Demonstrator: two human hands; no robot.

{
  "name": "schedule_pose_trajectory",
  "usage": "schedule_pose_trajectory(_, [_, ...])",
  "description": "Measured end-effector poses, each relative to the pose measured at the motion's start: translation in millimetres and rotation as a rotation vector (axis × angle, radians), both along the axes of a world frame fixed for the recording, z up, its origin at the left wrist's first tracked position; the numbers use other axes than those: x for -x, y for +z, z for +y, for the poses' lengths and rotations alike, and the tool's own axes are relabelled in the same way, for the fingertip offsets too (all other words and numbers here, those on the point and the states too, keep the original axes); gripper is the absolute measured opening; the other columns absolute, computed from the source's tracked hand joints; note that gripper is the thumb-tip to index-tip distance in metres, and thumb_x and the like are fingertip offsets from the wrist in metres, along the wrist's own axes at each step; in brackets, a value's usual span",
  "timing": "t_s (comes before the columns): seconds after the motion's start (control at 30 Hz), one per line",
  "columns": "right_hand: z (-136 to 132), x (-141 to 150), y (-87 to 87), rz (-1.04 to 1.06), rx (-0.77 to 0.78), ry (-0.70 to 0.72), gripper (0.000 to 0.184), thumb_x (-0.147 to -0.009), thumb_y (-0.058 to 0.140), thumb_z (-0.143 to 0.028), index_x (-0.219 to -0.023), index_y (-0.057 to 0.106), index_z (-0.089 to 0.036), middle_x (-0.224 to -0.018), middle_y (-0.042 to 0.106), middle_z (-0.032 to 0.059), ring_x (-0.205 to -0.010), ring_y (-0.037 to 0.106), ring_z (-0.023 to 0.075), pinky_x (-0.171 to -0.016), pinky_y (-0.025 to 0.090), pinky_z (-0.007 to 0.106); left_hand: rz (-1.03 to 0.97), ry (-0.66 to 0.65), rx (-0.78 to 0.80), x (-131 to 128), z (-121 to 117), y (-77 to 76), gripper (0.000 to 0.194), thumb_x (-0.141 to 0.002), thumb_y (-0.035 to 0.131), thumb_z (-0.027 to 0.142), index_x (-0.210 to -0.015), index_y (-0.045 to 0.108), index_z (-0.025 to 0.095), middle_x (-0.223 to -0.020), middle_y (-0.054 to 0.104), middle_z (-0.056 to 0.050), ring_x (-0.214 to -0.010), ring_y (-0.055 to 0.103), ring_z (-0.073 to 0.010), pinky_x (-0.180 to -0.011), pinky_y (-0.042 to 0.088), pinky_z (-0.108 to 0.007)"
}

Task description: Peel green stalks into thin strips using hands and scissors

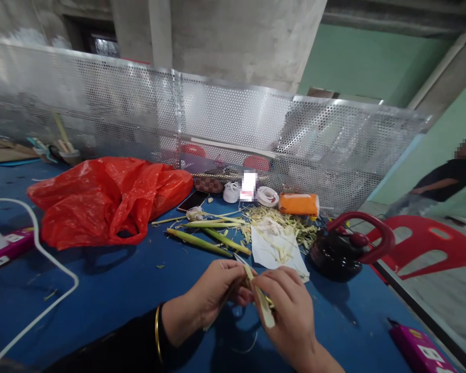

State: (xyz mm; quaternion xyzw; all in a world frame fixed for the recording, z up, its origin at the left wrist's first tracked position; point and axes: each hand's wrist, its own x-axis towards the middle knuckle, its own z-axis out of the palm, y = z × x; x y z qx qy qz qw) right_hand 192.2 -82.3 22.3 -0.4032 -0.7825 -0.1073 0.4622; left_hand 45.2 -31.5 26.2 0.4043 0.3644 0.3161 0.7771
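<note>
At a blue table (pixel 120 300), a person's right hand (pixel 289 305) is grasping a pale strip (pixel 264 305) between thumb and fingers, the strip slanting between the two hands above the tabletop, probably so that it stays steady. The left hand (pixel 215 290) is curling in at the strip's far end, where a blade (pixel 238 257) is poking out just beside the fingertips; whether those fingers are clasping strip, blade or both, one cannot tell. Just beyond, green stalks (pixel 196 241) are lying in a loose bunch, seemingly for easy reach. Shavings (pixel 306 220) are sitting heaped behind a white sheet (pixel 274 256), apparently gathered in one spot. A kettle (pixel 334 254) is standing to the right and a red bag (pixel 97 202) is slumping to the left, both likely set aside to give the hands room.
</note>
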Motion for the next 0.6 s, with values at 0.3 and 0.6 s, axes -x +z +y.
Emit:
schedule_pose_trajectory(0.3, [2.6,1.3,-3.4,-0.134,-0.048,-0.12,0.024,-0.083,0.05,-0.006,-0.096,0.064,-0.02,-0.086,0.072,0.0049,-0.079,0.064,0.0186,-0.085,0.039,0.038,-0.185,-0.013,0.081,2.1,-1.1,6.9,0.022,-0.067,0.062,0.022,-0.084,0.071,0.011,-0.074,0.068,-0.007,-0.065,0.061,-0.0135,-0.062,0.048,-0.022])
schedule_pose_trajectory(0.6, [-1.6,5.6,5.8,-0.238,0.028,-0.032,0.031,-0.081,0.05,-0.008,-0.105,0.064,-0.021,-0.101,0.071,0.0054,-0.099,0.061,0.0224,-0.096,0.033,0.042,-0.259,0.142,0.111,1.6,3.9,-0.4,0.018,-0.07,0.073,0.015,-0.087,0.07,0.01,-0.073,0.069,-0.005,-0.061,0.061,-0.0099,-0.059,0.047,-0.018])
